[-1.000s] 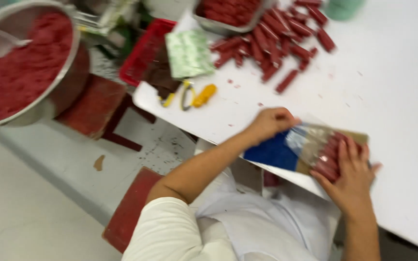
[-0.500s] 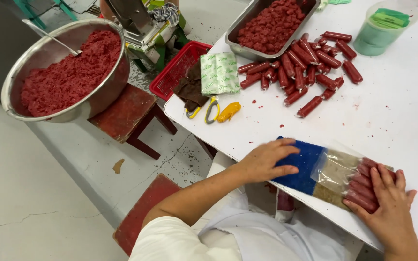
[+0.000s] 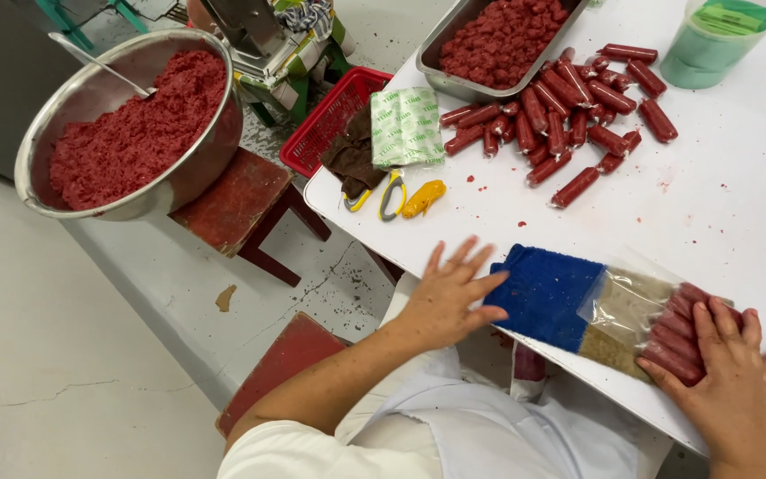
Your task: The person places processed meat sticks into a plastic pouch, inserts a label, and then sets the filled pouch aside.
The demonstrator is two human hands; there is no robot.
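At the far left we see a large steel bowl (image 3: 135, 124) heaped with red minced meat, a spoon handle sticking out of it, sitting on a worn red stool (image 3: 241, 200). Just right of it stands a metal machine (image 3: 263, 40) and a red plastic basket (image 3: 330, 115) below the edge of the white surface (image 3: 738, 204). On the surface's near corner lie a dark brown cloth (image 3: 347, 155), a green-and-white packet (image 3: 407, 126), scissors with yellow handles (image 3: 390, 193) and a small yellow tool (image 3: 423, 197), all close together.

Next comes our left hand (image 3: 449, 297), laid flat at the surface's near edge with fingers spread, gripping nothing; its fingertips touch the left end of a blue towel (image 3: 547, 297). Above that, farther from us, a steel tray (image 3: 498, 40) holds more red mince, and a loose pile of red sausages (image 3: 569, 111) spreads out just beside it.

The clear plastic bag (image 3: 636, 315) lies on the towel's right part, near the surface's front edge. Inside it a row of red sausages (image 3: 680, 333) sits packed side by side at the right end. Our right hand (image 3: 724, 377) rests palm-down over that end, fingers loosely open and pressing on the bagged sausages rather than pinching them.

At the far upper right stands a pale green plastic tub (image 3: 711, 44), well apart from both hands.
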